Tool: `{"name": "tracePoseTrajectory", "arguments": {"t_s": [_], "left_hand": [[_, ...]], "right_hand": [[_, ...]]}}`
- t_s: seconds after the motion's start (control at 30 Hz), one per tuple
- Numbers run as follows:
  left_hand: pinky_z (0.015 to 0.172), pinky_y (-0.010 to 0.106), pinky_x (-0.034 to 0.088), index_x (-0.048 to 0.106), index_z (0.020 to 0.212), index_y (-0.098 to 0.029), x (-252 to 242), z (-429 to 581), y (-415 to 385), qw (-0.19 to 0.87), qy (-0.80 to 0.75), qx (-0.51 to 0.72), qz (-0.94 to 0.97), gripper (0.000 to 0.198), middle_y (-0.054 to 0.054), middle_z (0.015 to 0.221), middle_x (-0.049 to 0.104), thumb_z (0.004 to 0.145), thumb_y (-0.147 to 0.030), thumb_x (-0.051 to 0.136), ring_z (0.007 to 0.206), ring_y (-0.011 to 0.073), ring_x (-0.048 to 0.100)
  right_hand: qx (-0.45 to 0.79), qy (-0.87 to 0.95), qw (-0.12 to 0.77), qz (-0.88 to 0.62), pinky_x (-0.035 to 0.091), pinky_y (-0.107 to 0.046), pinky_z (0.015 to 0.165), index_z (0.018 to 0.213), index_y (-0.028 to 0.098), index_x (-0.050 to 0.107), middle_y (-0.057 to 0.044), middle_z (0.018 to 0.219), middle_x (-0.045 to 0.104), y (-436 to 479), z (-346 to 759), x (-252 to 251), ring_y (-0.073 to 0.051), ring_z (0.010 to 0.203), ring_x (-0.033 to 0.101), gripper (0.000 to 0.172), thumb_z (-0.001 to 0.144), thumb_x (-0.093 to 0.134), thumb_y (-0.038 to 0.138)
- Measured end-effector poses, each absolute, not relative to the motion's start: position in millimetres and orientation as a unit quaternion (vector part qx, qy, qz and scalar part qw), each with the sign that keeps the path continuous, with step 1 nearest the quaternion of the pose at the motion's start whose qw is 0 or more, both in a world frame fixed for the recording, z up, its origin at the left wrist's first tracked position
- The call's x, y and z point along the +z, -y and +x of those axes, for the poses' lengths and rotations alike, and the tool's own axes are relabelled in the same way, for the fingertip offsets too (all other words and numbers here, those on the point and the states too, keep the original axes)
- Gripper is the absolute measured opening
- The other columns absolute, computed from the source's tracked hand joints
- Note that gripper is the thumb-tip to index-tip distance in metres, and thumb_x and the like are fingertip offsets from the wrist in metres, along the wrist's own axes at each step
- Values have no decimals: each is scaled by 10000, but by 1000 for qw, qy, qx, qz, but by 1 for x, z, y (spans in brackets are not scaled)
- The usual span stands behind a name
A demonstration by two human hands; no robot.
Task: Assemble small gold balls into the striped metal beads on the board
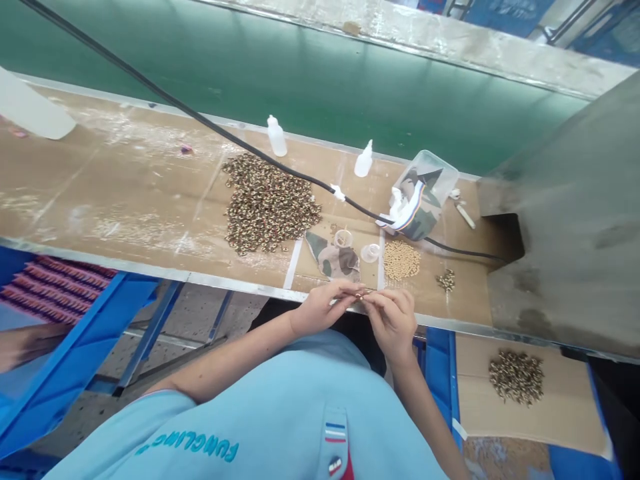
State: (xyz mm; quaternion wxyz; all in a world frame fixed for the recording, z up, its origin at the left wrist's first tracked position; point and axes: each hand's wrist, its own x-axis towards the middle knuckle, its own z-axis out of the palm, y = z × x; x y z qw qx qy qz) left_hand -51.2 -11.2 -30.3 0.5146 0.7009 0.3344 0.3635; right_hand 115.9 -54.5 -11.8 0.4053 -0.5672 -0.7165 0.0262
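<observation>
At the near edge of the bench [165, 180], the left hand [320, 308] is seen half curled, its thumb and fingertips brought together on a small piece [361, 296]. Across now to the right hand [394, 323]: it, too, is pinched, thumb against forefinger, on the piece from the other side. The piece is held between both sets of fingertips; its shape is too small to be made out.

To the containers, then. At far left, below the bench, a blue tray [95, 347] is laid with pink-and-purple strips [55, 290]. Past the big heap [270, 207], a white bottle [277, 138] is stood upright, its contents hidden. Next, on a camouflage scrap [345, 265], a clear cup [349, 241] is placed, something thin and brownish seen inside. A second bottle [364, 162] is stood farther back, a clear dish [371, 253] set beside the scrap. Right of that, beads [401, 260] are piled, and behind them a tub [451, 175] is filled with camouflage cloth [425, 217], spilled over its near side.
</observation>
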Motion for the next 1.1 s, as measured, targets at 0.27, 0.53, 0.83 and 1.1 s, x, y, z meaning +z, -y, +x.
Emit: {"name": "tracePoseTrajectory", "arguments": {"t_s": [0.27, 0.53, 0.83, 1.1], "left_hand": [[754, 233, 528, 637, 945, -185, -30, -49, 7, 466, -354, 345, 734, 158, 60, 901, 701, 866, -228, 507, 811, 130, 658], [700, 220, 501, 636, 916, -173, -23, -49, 5, 482, -356, 337, 726, 152, 61, 863, 693, 862, -231, 506, 761, 123, 641], [699, 232, 490, 638, 906, -177, -27, -51, 4, 478, -360, 320, 734, 150, 54, 836, 688, 855, -246, 516, 754, 128, 625], [667, 224, 476, 640, 890, -183, -24, -51, 3, 480, -351, 324, 736, 144, 49, 798, 683, 852, -226, 508, 725, 130, 616]], "right_hand": [[-75, 535, 385, -748, 402, -281, 597, 709, 195, 655, -7, 653, 619, 58, 191, -34, -123, 532, 505, 260, 827, 599, 419], [-140, 507, 368, -767, 392, -298, 630, 776, 185, 670, -45, 740, 634, 55, 214, -36, -139, 571, 511, 239, 828, 580, 401], [17, 662, 290, -691, 370, -291, 675, 772, 203, 635, -2, 698, 623, 42, 187, -28, -129, 601, 501, 216, 878, 509, 343], [-30, 694, 273, -665, 349, -296, 695, 797, 203, 638, 0, 711, 638, 42, 185, -29, -132, 637, 528, 186, 892, 520, 311]]}}
